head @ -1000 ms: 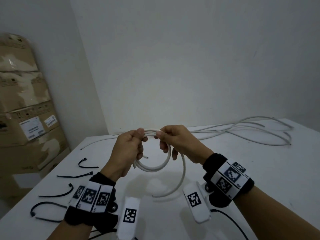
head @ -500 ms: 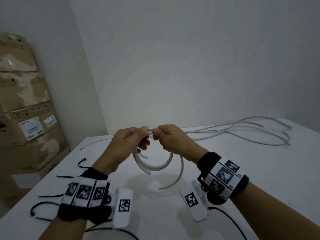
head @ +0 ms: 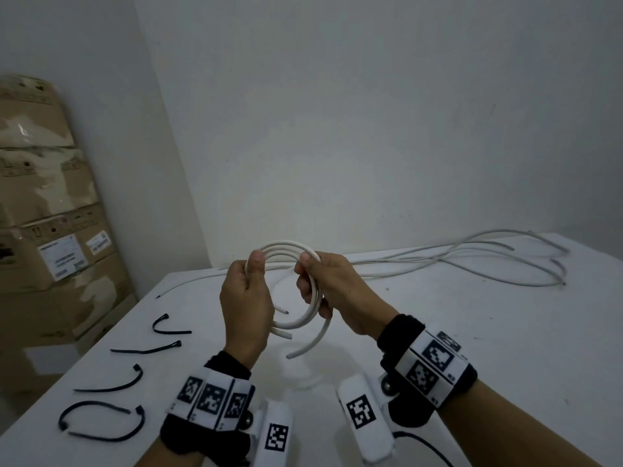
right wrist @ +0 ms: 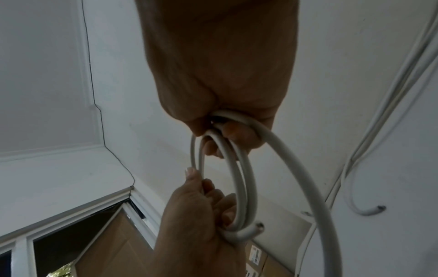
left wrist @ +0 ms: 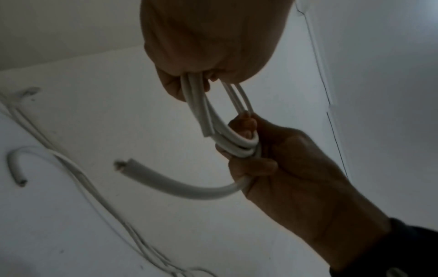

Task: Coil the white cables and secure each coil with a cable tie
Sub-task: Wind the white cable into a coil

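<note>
A white cable coil (head: 289,246) of a few loops hangs in the air between my two hands above the white table (head: 472,348). My left hand (head: 251,267) pinches its left side with thumb on top. My right hand (head: 308,271) grips the right side, fingers curled through the loops. A short free tail (head: 317,338) curves down from my right hand. In the left wrist view the loops (left wrist: 237,144) sit in the right hand's curled fingers (left wrist: 251,163). The right wrist view shows the coil (right wrist: 244,187) on edge. Several black cable ties (head: 145,348) lie at the table's left.
Several long loose white cables (head: 472,264) sprawl along the table's back right, near the wall. Stacked cardboard boxes (head: 50,214) stand on the floor to the left of the table. The table's left edge runs just beyond the cable ties.
Both hands have risen slightly with the coil. The right hand has slid from the coil's top round to its right side, and the hanging tail has grown shorter.
</note>
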Demonstrator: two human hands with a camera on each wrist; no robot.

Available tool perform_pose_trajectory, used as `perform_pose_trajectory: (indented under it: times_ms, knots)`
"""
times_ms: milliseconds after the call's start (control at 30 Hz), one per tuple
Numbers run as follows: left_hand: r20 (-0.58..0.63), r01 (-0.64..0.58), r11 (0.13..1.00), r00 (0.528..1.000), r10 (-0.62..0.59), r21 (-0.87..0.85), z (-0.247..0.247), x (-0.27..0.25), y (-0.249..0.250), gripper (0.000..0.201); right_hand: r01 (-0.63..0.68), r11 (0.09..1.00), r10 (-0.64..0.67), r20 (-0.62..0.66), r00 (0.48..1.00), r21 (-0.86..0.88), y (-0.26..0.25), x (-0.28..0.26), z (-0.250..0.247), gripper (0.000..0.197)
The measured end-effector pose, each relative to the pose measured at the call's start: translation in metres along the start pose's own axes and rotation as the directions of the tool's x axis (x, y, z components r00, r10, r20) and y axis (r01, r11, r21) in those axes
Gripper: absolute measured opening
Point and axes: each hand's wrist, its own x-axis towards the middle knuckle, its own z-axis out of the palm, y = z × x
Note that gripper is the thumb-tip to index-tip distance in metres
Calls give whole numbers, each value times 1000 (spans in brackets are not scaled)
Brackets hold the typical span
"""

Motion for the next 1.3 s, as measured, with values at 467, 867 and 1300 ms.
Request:
perform_pose_trajectory:
  times_ms: [467,867,1300]
  knots:
    - [99,-5,994,995,17,-113,-10,-3,17,43,-24,1000,22,-102,995,-15,-7,8,-3,39]
    - [443,120,986,895,-58,-113,-16,21,27,26,12,997,-7,68,998,-71,-5,13,-19,40]
    - [47,370,864,925,-378,-342,10,5,20,34,21,838,-1,-36,999,546,23,6,7,35]
